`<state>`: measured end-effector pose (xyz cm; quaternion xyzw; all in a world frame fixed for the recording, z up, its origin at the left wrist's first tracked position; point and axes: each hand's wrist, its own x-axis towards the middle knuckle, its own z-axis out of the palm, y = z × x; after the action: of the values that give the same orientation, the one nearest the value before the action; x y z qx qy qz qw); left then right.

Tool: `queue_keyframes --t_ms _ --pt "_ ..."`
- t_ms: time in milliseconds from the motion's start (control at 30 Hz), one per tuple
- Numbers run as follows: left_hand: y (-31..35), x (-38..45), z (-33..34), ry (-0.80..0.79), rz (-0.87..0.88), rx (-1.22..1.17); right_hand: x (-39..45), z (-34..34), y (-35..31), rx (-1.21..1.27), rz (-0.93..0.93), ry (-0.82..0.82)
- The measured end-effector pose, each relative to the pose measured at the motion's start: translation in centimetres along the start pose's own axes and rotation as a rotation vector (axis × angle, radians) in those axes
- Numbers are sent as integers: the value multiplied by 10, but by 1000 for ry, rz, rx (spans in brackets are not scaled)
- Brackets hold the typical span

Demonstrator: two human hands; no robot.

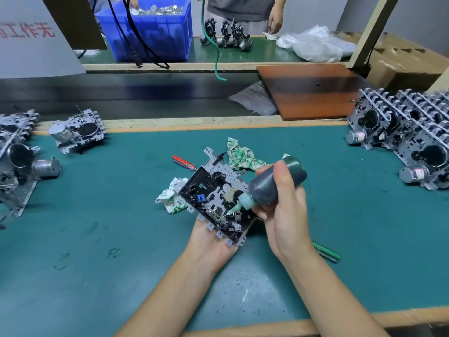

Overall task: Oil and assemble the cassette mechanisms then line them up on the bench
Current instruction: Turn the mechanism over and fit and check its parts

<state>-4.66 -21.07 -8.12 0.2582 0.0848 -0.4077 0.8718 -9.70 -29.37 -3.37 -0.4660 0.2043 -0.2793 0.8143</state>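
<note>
A cassette mechanism [213, 198], a metal plate with black gears and a blue part, lies in my left hand [211, 246], which holds it from beneath above the green bench mat [109, 215]. My right hand [284, 210] grips a dark oil bottle [274, 183], tilted down to the left. Its pale green nozzle tip touches the mechanism near its lower edge. Several more mechanisms stand in a row at the right [408, 142], and others lie at the left [80, 132].
A crumpled green-and-white rag [240, 154] lies behind the mechanism, a red screwdriver [183, 162] to its left, a green tool [328, 251] to the right. A brown board [311, 91], a blue crate [150, 27] and another person [274, 18] are across the conveyor.
</note>
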Motion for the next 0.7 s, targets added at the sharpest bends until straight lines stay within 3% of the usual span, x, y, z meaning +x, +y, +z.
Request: queue_keyframes --t_ms 300,467,700 --pt "2 -7 11 -8 -27 -40 -1 0 -1 -40 3 -27" --pt "1 -11 12 -148 -41 -39 1 -1 1 -15 8 4" --pt "3 -11 13 -191 -39 -162 1 -3 2 7 15 -11"
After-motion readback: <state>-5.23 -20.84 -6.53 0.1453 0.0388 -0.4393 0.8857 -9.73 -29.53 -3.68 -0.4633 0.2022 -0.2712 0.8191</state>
